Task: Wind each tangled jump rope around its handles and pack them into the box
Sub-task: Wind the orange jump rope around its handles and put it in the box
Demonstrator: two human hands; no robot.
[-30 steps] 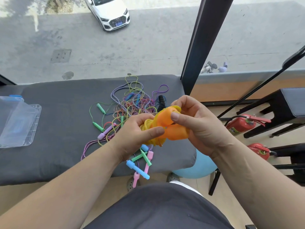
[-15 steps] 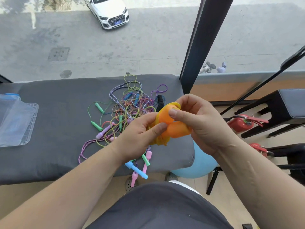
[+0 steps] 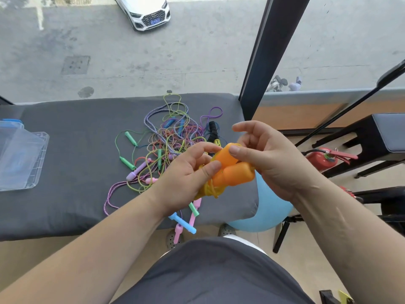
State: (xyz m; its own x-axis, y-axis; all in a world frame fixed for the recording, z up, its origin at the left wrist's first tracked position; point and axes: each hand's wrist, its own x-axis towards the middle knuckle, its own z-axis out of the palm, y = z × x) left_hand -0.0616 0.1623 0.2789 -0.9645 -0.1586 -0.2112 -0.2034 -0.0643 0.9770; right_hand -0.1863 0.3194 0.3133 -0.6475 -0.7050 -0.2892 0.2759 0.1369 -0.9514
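Left grip (image 3: 186, 178) clasping orange handles (image 3: 236, 175), right grip (image 3: 274, 163) pinching top

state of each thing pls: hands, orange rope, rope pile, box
orange jump rope with orange plastic handles: cord wound round paired handles, held up
left hand: grips the wound end
right hand: holds the handles, index finger lifted
pile of coloured jump ropes: tangled, on the grey padded bench
clear plastic box: at the bench's left end, apart from pile

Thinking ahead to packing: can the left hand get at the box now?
Probably yes: only grey bench lies between the left hand and the box, though that hand grips the orange rope.
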